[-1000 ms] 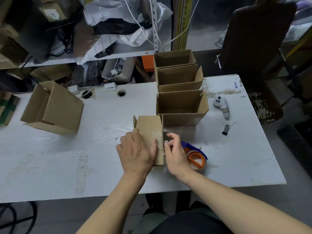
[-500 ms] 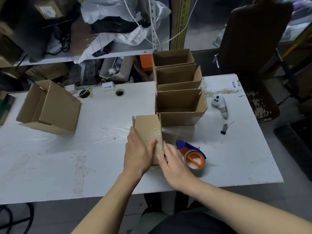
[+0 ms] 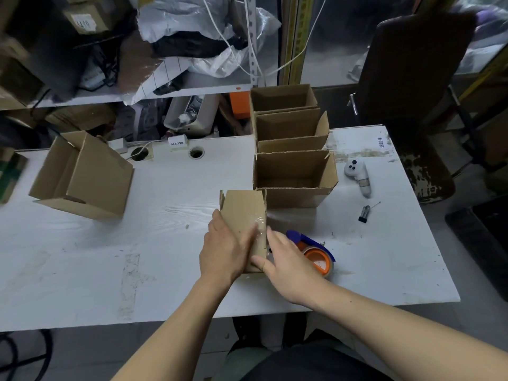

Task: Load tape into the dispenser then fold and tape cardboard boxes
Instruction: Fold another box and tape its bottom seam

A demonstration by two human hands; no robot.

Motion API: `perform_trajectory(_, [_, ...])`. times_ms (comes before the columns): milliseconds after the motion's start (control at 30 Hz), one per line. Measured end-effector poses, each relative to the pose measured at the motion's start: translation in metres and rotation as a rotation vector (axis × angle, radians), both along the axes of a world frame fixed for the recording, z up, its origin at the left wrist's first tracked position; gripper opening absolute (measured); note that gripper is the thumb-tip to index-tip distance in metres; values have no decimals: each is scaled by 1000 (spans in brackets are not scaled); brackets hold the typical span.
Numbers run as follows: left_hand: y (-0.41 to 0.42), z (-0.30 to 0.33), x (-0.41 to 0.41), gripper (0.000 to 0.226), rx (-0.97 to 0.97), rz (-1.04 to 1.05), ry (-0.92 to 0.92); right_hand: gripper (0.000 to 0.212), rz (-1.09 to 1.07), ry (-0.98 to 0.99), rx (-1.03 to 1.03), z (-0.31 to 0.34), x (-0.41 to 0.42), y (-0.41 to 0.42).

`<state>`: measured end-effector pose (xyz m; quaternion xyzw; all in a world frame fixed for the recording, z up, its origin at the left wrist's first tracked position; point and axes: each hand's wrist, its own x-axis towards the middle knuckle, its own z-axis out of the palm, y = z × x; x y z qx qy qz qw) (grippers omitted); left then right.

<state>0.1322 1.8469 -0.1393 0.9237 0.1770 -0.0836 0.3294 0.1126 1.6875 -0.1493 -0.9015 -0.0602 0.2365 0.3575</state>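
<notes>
Right hand (image 3: 288, 259) now lies flat, fingers straight, against the right side of the small box (image 3: 243, 215); a second ago it pinched tape there. Left hand (image 3: 224, 248) stays spread flat over the box's taped top. Box stands on the counter (image 3: 110, 257) between both hands, tape dispenser (image 3: 316, 253) just right.

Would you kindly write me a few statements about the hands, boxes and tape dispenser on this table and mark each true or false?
1. Both hands rest on the small box at the table's near edge. True: left hand, right hand.
2. The right hand is holding the tape dispenser. False: it lies on the table beside that hand.
3. Three open boxes stand in a row behind the small box. True.
4. The box on the left is taped shut. False: it is open.
</notes>
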Motion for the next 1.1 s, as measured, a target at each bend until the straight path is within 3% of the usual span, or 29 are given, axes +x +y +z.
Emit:
perform_trajectory(67, [1, 2, 0, 117, -10, -30, 31, 73, 17, -42, -58, -3, 2, -1])
perform_trajectory(100, [1, 1, 0, 118, -20, -33, 36, 69, 27, -87, -116, -3, 1, -1])
perform_trajectory(233, [5, -3, 0, 87, -73, -20, 2, 57, 34, -192, -233, 4, -4, 1])
perform_trajectory(433, [14, 2, 7, 55, -148, 46, -57, 41, -95, -58, 109, 1, 3, 12])
perform_trajectory(633, [16, 6, 17, 51, -199, 79, -67, 32, -250, -171, 139, 2, 7, 15])
perform_trajectory(733, [17, 7, 15, 56, -201, 68, -55, 31, -292, -128, 145, 1, 14, -6])
perform_trajectory(800, [18, 8, 14, 60, -192, 60, -51, 27, -204, -112, -46, -8, 27, -35])
perform_trajectory(867, [18, 7, 13, 62, -183, 52, -47, 54, -33, -20, -373, -26, 40, -66])
perform_trajectory(933, [17, 6, 12, 65, -186, 51, -38, 52, 81, 79, -609, -45, 45, -87])
perform_trajectory(1033, [18, 6, 11, 84, -167, 68, -21, 15, 105, 99, -681, -63, 46, -98])
perform_trajectory(1100, [17, 12, 8, 93, -84, 67, -38, 17, 6, 114, -607, -64, 47, -98])
